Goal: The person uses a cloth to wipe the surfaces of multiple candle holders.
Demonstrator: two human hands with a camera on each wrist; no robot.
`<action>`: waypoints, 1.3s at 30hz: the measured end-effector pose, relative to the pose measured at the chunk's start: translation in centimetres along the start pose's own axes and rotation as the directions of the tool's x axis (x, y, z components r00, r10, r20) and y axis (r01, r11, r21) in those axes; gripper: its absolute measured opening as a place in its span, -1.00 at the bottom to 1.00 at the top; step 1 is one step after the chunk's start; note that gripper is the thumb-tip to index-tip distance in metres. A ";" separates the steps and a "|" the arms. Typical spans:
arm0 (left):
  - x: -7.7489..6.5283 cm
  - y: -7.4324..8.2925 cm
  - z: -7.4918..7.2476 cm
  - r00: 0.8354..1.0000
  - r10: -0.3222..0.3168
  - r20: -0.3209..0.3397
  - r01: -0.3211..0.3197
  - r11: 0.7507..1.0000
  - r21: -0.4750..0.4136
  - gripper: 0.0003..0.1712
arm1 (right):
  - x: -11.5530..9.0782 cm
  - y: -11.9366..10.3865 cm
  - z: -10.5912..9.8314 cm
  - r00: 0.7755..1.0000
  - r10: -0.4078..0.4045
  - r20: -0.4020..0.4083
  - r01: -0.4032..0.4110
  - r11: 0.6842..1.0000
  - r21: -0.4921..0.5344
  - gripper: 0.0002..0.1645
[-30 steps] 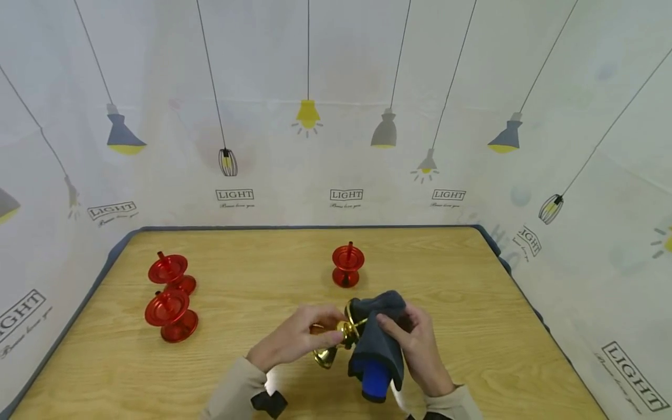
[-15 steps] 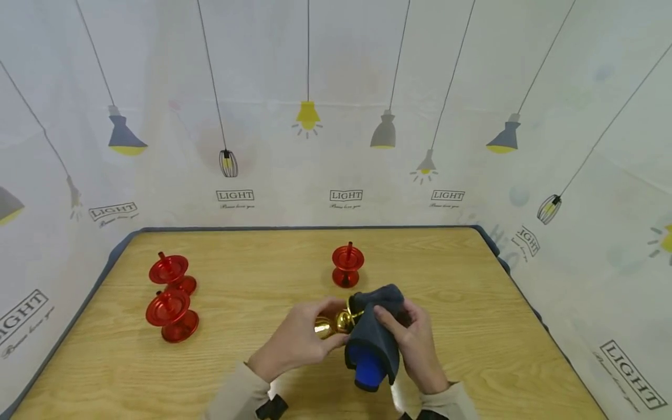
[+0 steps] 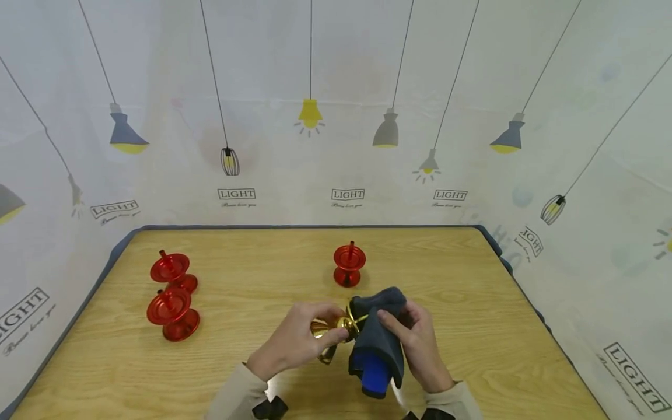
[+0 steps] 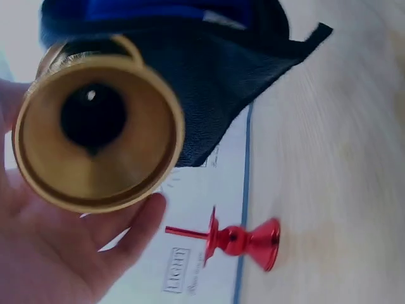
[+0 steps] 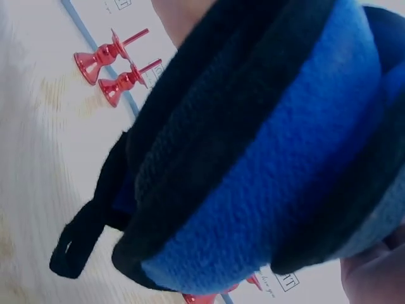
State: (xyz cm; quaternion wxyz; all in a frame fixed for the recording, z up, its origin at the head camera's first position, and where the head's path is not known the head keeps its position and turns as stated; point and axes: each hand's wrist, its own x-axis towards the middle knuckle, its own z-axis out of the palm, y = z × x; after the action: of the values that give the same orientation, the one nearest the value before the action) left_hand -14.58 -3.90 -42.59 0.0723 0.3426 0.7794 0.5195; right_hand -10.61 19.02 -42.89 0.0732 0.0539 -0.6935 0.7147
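My left hand (image 3: pixel 299 338) grips a shiny gold candle holder (image 3: pixel 343 326) by its stem, tipped on its side above the table. In the left wrist view, the holder's hollow round base (image 4: pixel 47 155) faces the camera. A dark grey cloth (image 3: pixel 383 332) with a bright blue fleecy side is bunched in my right hand (image 3: pixel 422 344), thumb on top. The cloth folds around the spike at the holder's plate, partly hiding it. Blue pile (image 5: pixel 253 177) fills the right wrist view, with a dark hanging loop (image 5: pixel 73 247) at one corner.
One red candle holder (image 3: pixel 349 268) stands upright beyond my hands on the wooden table (image 3: pixel 252 262). Two more, a rear red holder (image 3: pixel 170 268) and a front red holder (image 3: pixel 173 315), stand close together at the left. A printed lamp-pattern curtain (image 3: pixel 283 163) surrounds the table.
The hands and cloth rise slightly, then drop back. My left hand turns the gold candle holder, its base swinging out of level and down again. The red holders stay put.
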 end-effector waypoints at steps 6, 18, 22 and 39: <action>0.3 -0.9 -0.9 0.974 -0.001 0.228 0.052 0.975 -0.218 -0.61 | -0.2 0.1 -0.3 0.996 -0.054 0.071 0.053 0.998 0.020 -0.84; -0.2 0.6 0.6 0.976 0.162 -0.146 -0.100 0.928 0.358 -0.50 | -0.2 -0.3 1.1 0.983 0.054 -0.178 -0.052 0.999 0.014 -0.90; 0.0 0.9 1.7 0.901 0.366 -0.233 -0.151 0.769 0.622 -0.38 | -0.1 -0.1 1.3 0.966 0.058 -0.251 -0.049 0.998 0.040 -0.93; -0.4 0.0 0.1 0.994 -0.071 0.081 0.078 0.993 -0.092 -0.54 | -0.6 0.2 -0.1 1.000 0.003 -0.030 -0.003 1.000 0.026 -0.78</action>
State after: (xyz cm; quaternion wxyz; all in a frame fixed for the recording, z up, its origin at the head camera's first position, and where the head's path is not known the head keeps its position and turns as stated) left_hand -14.28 -4.08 -42.75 0.1382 0.3292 0.7627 0.5393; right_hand -10.11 19.08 -43.23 0.0820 0.0429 -0.6830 0.7245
